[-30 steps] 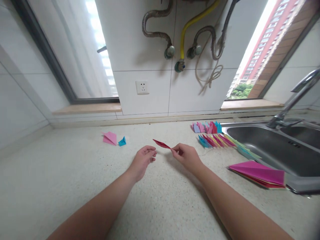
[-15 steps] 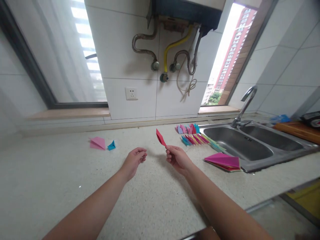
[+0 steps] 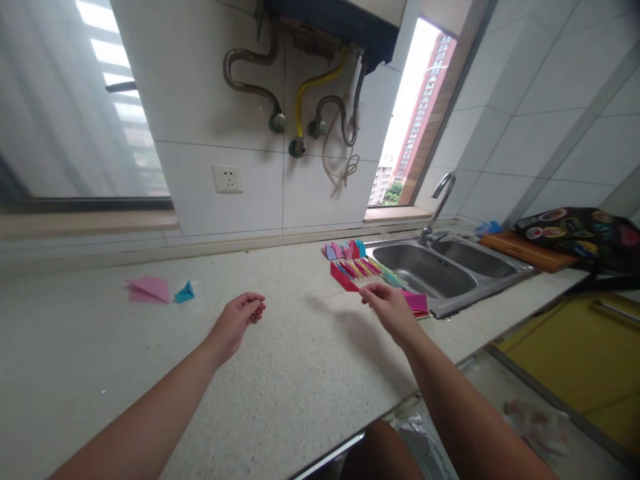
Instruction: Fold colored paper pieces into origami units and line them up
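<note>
My right hand (image 3: 387, 307) pinches one end of a red folded paper piece (image 3: 344, 278) and holds it above the counter, in front of the rows of folded paper pieces (image 3: 357, 269) by the sink. Over the middle of the counter, my left hand (image 3: 243, 320) has its fingers curled together, with nothing visible in them. To its left lie a small blue folded paper (image 3: 185, 293) and a pink folded paper (image 3: 149, 290). A stack of magenta folded paper (image 3: 416, 302) is partly hidden behind my right hand.
A double steel sink (image 3: 425, 270) with a faucet (image 3: 440, 200) is set into the counter (image 3: 280, 393) at the right. Beyond it, a dark patterned bag (image 3: 585, 230) rests on a wooden board (image 3: 530, 251). Hoses and valves hang on the tiled wall above a socket (image 3: 228, 179).
My view has turned to the right. My right hand has carried the red folded paper rightward, closer to the rows by the sink. My left hand keeps its curled shape.
</note>
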